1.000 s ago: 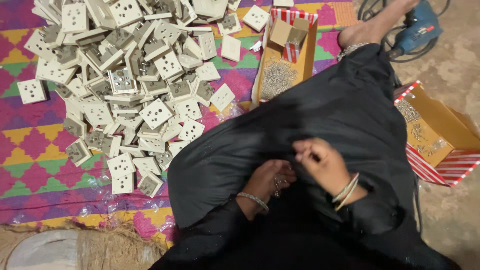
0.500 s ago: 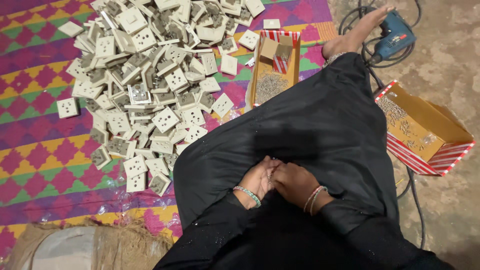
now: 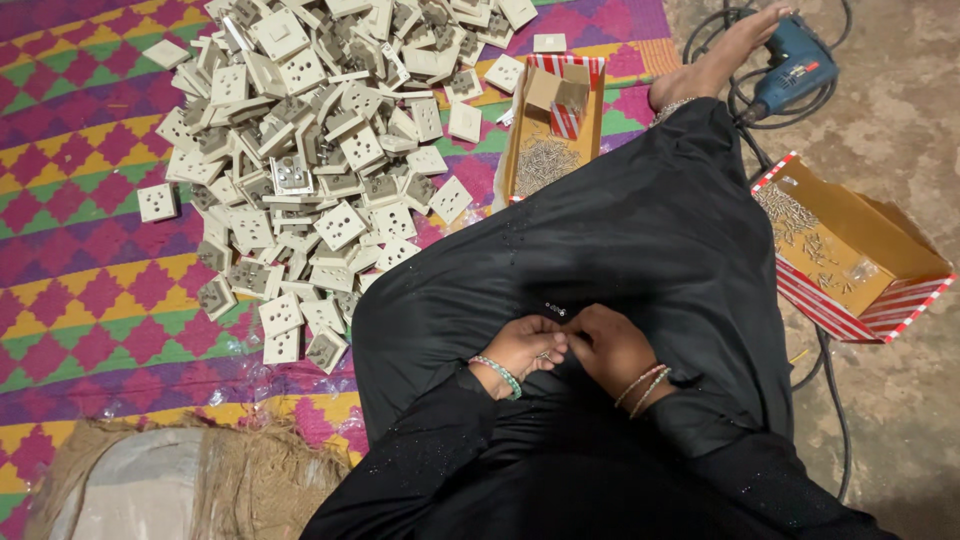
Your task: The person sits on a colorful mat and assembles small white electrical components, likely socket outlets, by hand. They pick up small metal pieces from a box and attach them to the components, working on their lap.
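Mat (image 3: 90, 300) w/ big socket pile (image 3: 320, 160) up-left of lap; screw box (image 3: 548, 150) ahead, 2nd box (image 3: 850, 250) to the right, drill (image 3: 800, 65) far right by foot. Both hands meet on black cloth (image 3: 640, 230) at lap centre: left hand (image 3: 525, 350) and right hand (image 3: 612, 348) touching, fingertips pressed together, pinching sth tiny — can't tell what. Pile lies nearer left hand.

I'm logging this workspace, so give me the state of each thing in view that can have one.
Left hand: closed, fingertips pinched together on the lap, meeting the right hand.
Right hand: closed, fingers curled against the left; anything held is too small to tell.
Socket plates: loose heap on the mat, some face up, some face down.
Narrow box: open, screws inside.
Striped box: open, tilted, some screws inside.
Drill: lying on the floor beside a foot.
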